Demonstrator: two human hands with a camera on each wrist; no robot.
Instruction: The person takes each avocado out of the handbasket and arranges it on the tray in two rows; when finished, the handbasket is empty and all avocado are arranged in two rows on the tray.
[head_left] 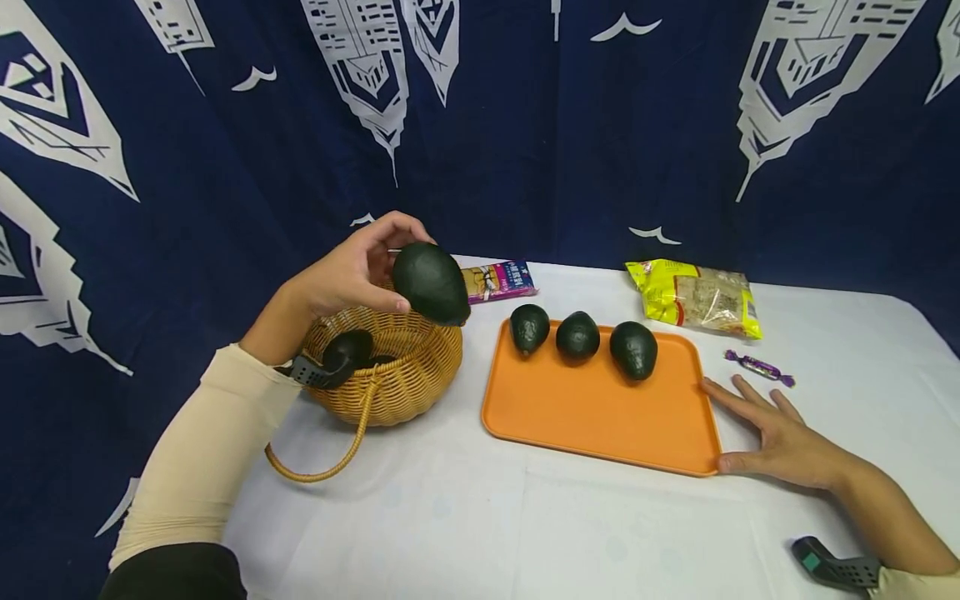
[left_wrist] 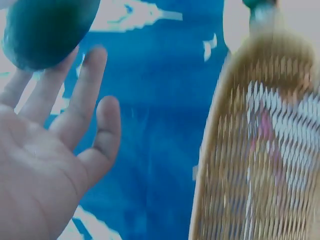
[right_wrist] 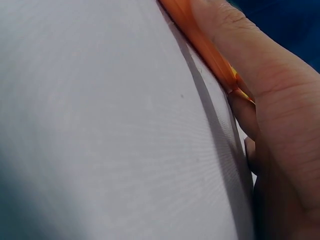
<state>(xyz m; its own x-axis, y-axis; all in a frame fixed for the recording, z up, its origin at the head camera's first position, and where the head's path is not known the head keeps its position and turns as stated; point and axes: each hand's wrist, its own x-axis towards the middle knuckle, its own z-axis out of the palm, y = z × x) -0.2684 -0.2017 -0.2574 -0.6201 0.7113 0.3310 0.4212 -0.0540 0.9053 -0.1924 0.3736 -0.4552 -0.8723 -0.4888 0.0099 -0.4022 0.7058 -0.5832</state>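
Observation:
My left hand (head_left: pixel 363 265) grips a dark green avocado (head_left: pixel 431 283) between thumb and fingers, above the right side of a wicker basket (head_left: pixel 427 367). In the left wrist view the same avocado (left_wrist: pixel 50 32) shows at the top left, against the fingers. Inside the basket lies another avocado (head_left: pixel 348 350), partly covered by the wrist strap. Three avocados sit in a row along the far side of an orange tray (head_left: pixel 592 417), the middle one (head_left: pixel 577 337) upright. Spread fingers of my right hand (head_left: pixel 787 442) touch the tray's right edge; the right wrist view shows the thumb (right_wrist: pixel 225 30) against its rim.
Behind the basket lies a purple snack packet (head_left: pixel 501 281). A yellow bag (head_left: pixel 697 298) rests beyond the tray's far right corner, with a purple wrapped candy (head_left: pixel 760 367) nearer my right hand. The basket's handle (head_left: pixel 322 477) hangs down onto the white tablecloth.

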